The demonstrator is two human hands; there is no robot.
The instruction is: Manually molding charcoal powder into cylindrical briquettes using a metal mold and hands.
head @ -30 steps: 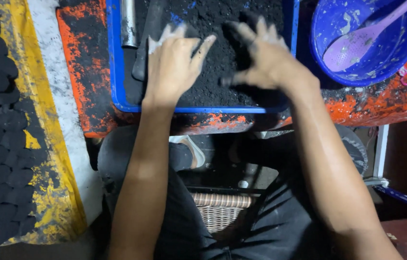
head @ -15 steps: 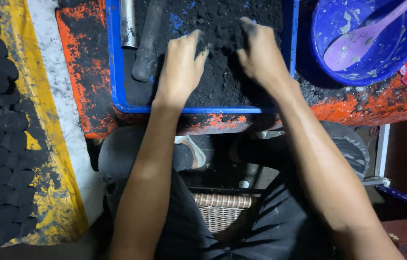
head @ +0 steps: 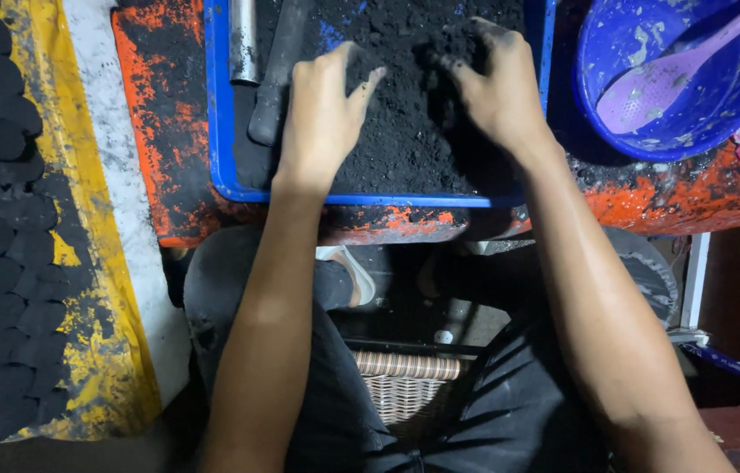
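Note:
A blue tray (head: 221, 123) on an orange, soot-stained bench holds a heap of black powder (head: 405, 96). My left hand (head: 324, 109) lies palm down on the left side of the heap, fingers together and pressed into it. My right hand (head: 497, 83) is cupped over the right side, fingertips dug into the powder. Both hands are blackened. A metal tube (head: 243, 39) and a dark rod (head: 278, 74) lie in the tray just left of my left hand.
A blue bowl (head: 676, 131) with a purple spoon (head: 659, 83) sits at the right on the orange bench (head: 160, 131). Several round black briquettes (head: 2, 263) lie in rows on a yellow sheet at the left. A wicker stool (head: 405, 385) shows between my knees.
Both hands went from spread, lifted fingers to closed and pressed into the powder, drawing it together. The view has drifted slightly.

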